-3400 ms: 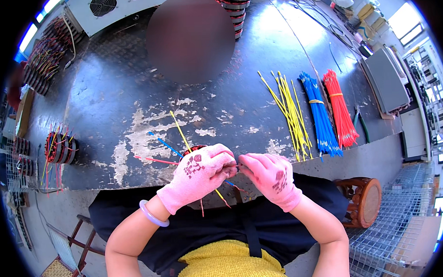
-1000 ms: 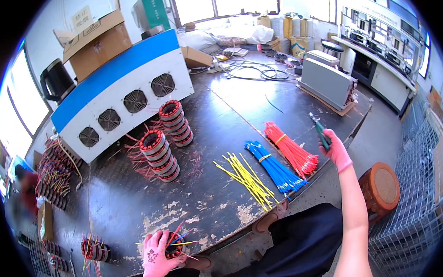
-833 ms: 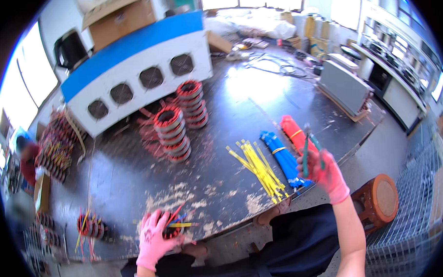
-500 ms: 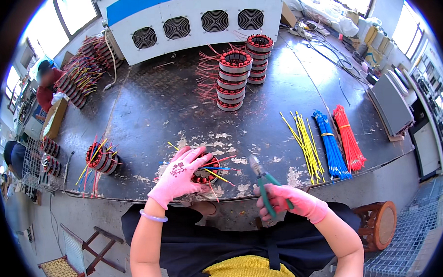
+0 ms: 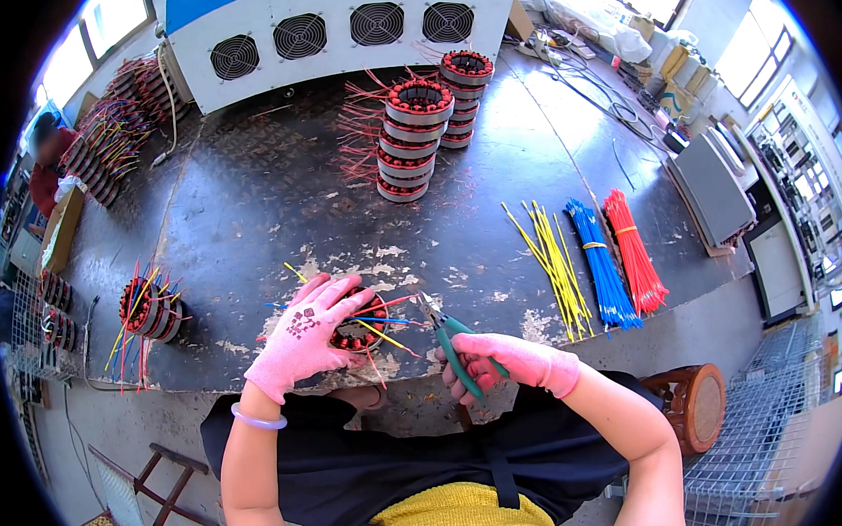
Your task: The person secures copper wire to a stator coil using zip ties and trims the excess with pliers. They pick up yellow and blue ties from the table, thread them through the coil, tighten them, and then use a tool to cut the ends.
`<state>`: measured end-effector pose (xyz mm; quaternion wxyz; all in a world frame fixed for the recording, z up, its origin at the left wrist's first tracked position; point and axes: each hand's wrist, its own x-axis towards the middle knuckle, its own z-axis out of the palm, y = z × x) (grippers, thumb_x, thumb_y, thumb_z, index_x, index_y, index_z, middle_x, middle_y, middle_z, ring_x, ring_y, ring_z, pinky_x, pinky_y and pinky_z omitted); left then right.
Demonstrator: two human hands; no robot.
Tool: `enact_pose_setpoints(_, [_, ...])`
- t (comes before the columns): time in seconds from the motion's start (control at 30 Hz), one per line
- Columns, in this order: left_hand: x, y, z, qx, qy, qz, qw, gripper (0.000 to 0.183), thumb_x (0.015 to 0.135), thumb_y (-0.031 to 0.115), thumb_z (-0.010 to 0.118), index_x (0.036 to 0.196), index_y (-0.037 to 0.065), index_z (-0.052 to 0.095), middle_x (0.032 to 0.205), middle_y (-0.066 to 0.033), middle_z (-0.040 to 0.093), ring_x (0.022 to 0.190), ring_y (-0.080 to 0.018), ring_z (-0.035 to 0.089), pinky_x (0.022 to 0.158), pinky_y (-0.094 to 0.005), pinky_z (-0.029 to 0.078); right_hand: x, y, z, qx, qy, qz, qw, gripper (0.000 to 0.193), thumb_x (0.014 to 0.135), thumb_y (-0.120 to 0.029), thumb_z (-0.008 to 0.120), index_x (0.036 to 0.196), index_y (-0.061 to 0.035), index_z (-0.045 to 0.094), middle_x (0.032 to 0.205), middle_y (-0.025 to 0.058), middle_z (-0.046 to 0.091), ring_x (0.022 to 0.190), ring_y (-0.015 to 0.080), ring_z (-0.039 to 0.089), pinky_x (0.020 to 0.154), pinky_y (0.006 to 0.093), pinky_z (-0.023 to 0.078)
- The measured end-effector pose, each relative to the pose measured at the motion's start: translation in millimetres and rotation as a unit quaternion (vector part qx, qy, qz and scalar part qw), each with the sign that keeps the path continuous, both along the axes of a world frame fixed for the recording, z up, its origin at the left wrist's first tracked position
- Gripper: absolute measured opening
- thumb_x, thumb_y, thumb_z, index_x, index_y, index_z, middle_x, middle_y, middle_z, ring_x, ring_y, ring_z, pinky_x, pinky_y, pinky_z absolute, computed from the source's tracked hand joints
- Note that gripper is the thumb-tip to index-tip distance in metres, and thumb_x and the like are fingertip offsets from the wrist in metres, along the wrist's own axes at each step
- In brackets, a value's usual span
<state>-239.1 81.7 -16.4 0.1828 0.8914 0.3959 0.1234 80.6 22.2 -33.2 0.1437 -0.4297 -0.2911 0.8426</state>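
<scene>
My left hand (image 5: 303, 334), in a pink glove, lies over a wound motor stator (image 5: 379, 335) near the table's front edge, its fingers across the ring and partly hiding it. Red, blue and yellow wires stick out of the stator on both sides. In my right hand (image 5: 512, 357), also gloved in pink, is a pair of cutting pliers (image 5: 450, 347) with green handles. The handles stand apart, and the slightly parted jaws are just right of the stator, beside the end of a red wire. Whether the jaws touch that wire I cannot tell.
Yellow wires (image 5: 553, 272), a blue wire bundle (image 5: 603, 268) and a red wire bundle (image 5: 636, 255) lie on the right. Stacked stators (image 5: 406, 161) stand mid-table before a white box with fans (image 5: 340, 57). More wired stators (image 5: 154, 314) sit at left. A person (image 5: 51, 169) is at far left.
My right hand has brought the pliers left, up to the wire ends by the stator. The whole view has shifted, moving the scene left. My left hand stays on the stator.
</scene>
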Motion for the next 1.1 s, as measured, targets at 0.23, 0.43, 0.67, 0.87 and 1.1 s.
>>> enact_pose_setpoints(0.23, [-1.5, 0.6, -1.8, -0.002, -0.005, 0.000, 1.000, 0.096, 0.057, 0.034, 0.092, 0.144, 0.017, 0.056, 0.152, -0.0088, 0.049, 0.141, -0.0423, 0.041, 0.121, -0.0506, 0.033, -9.2, 2.3, 5.4, 0.095, -0.064, -0.002, 0.993, 0.064, 0.102, -0.057, 0.052, 0.129, 0.0009, 0.054, 0.095, 0.0086, 0.065, 0.080, 0.0203, 0.070, 0.073, 0.0348, 0.061])
enact_pose_setpoints(0.43, [3.5, -3.9, -7.5, 0.031, -0.004, 0.030, 0.999, 0.093, 0.061, 0.040, 0.090, 0.144, 0.015, 0.056, 0.148, -0.0117, 0.051, 0.138, -0.0414, 0.045, 0.120, -0.0499, 0.034, -1.7, 5.3, 3.2, 0.085, -0.057, -0.007, 0.995, 0.058, 0.106, -0.050, 0.048, 0.135, 0.0002, 0.054, 0.101, 0.0092, 0.067, 0.084, 0.0210, 0.069, 0.076, 0.0366, 0.059])
enact_pose_setpoints(0.67, [6.2, -12.5, -4.9, 0.059, 0.022, 0.062, 0.996, 0.092, 0.062, 0.042, 0.090, 0.141, 0.009, 0.056, 0.146, -0.0132, 0.053, 0.135, -0.0412, 0.047, 0.118, -0.0496, 0.035, 22.1, -10.2, 3.2, 0.002, -0.012, 0.013, 1.000, 0.055, 0.106, -0.044, 0.047, 0.139, -0.0001, 0.049, 0.114, 0.0149, 0.065, 0.095, 0.0279, 0.069, 0.087, 0.0426, 0.058])
enact_pose_setpoints(0.87, [3.0, -10.1, -6.8, 0.051, 0.007, 0.056, 0.997, 0.090, 0.060, 0.038, 0.092, 0.138, 0.008, 0.058, 0.145, -0.0118, 0.054, 0.135, -0.0405, 0.048, 0.116, -0.0486, 0.039, 5.6, 2.7, 4.3, 0.017, -0.010, 0.025, 0.999, 0.055, 0.106, -0.045, 0.049, 0.139, -0.0006, 0.050, 0.112, 0.0141, 0.065, 0.094, 0.0255, 0.069, 0.084, 0.0403, 0.060])
enact_pose_setpoints(1.1, [5.2, -9.8, -5.6, 0.050, 0.004, 0.055, 0.997, 0.090, 0.060, 0.038, 0.092, 0.138, 0.008, 0.058, 0.145, -0.0119, 0.054, 0.134, -0.0395, 0.048, 0.115, -0.0478, 0.039, -6.1, 3.5, 7.5, 0.101, -0.053, -0.002, 0.993, 0.062, 0.103, -0.057, 0.049, 0.129, -0.0006, 0.055, 0.097, 0.0089, 0.067, 0.078, 0.0178, 0.069, 0.069, 0.0321, 0.059])
